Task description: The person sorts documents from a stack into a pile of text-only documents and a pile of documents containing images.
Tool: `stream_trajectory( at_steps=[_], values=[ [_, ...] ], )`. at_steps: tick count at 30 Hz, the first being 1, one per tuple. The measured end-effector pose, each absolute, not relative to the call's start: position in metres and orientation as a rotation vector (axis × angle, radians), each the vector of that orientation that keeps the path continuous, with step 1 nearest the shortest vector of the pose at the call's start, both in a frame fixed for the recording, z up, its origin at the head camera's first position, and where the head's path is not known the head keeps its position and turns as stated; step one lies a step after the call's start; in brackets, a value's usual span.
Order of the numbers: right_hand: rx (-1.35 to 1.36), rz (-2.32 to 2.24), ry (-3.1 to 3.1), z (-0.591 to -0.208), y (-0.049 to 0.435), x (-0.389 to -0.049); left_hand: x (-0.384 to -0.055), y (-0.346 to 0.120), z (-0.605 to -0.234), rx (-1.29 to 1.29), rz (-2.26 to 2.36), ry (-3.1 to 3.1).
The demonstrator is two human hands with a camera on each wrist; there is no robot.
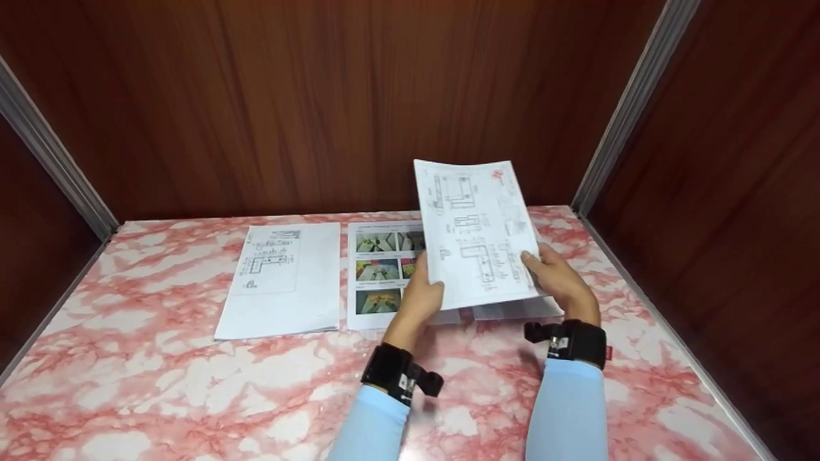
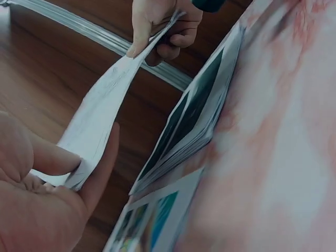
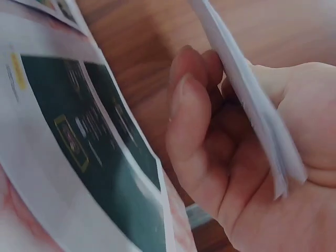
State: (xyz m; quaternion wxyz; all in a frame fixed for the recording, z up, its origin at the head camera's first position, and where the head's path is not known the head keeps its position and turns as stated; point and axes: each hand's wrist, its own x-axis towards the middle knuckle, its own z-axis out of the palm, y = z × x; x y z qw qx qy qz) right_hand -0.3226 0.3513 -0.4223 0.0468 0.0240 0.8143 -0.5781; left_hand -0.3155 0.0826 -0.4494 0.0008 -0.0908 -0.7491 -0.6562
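Note:
Both hands hold up a thin stack of white paper sheets printed with technical drawings and a red mark near the top. My left hand pinches the lower left edge, thumb in front and fingers behind. On the opposite edge my right hand grips with its thumb on the face of the sheets. The left wrist view shows the stack edge-on, slightly bowed between the two hands. In the right wrist view the curled fingers lie behind the stack, whose sheets part a little at the corner.
A stack of drawing sheets lies at the left of the marbled table. Beside it lies a page with colour photos, partly covered by the held sheets. Another stack with dark pictures lies under the right hand. Wooden panels enclose the table.

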Motion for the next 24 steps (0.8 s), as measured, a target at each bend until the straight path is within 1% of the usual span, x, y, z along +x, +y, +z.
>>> stream_trajectory(
  at_steps=[7, 9, 14, 20, 24],
  values=[
    [0.024, -1.616, 2.47, -0.42, 0.322, -0.33, -0.327, 0.044, -0.444, -0.144, -1.96, -2.421],
    [0.006, -1.604, 2.484, -0.419, 0.314, -0.33, -0.328, 0.03, -0.44, -0.143, -1.934, -2.458],
    [-0.147, -1.595, 2.492, -0.408, 0.284, -0.328, -0.33, -0.011, -0.42, -0.19, -1.932, -2.478],
    [-0.353, -1.573, 2.468, -0.386, 0.22, -0.324, -0.327, -0.083, -0.396, -0.236, -1.964, -2.465],
    [-0.472, -1.484, 2.57, -0.38, 0.168, -0.327, -0.324, -0.136, -0.39, -0.233, -1.915, -2.454]
  ],
)
